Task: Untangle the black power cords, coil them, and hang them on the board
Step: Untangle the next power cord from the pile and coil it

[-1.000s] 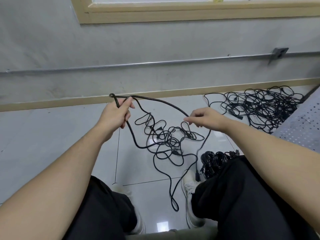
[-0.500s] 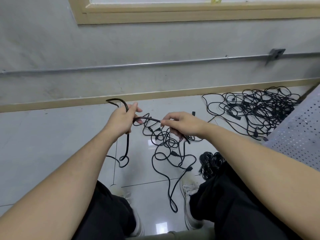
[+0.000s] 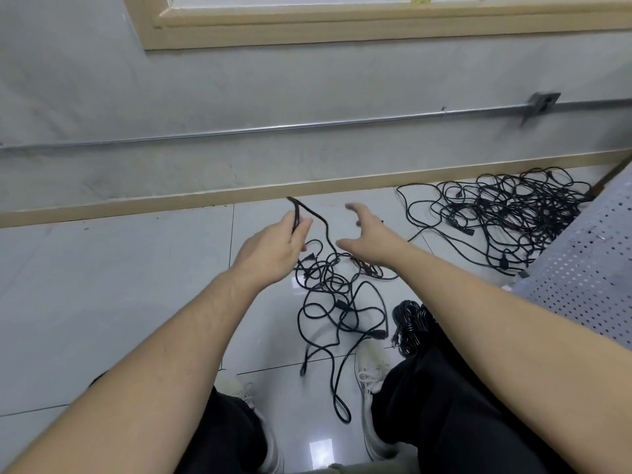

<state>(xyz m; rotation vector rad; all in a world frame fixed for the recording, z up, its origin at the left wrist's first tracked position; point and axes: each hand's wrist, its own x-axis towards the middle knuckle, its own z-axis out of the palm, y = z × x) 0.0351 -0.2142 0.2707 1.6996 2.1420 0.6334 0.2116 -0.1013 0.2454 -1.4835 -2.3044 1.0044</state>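
Floor (image 3: 136, 302) unchanged; right hand (image 3: 367, 239) has released; left hand (image 3: 273, 248) still grips cord (image 3: 309, 212).

Two hands are in view: the left hand (image 3: 273, 248) at about 10 o'clock of the centre, the right hand (image 3: 367, 239) at 1 o'clock. Three heaps of black cord lie on the floor: a loose tangle (image 3: 337, 295) at centre, a bigger pile (image 3: 506, 217) at 2 o'clock, and one coiled bundle (image 3: 408, 323) at 4 o'clock. Two white shoes (image 3: 371, 398) show at 6 o'clock.
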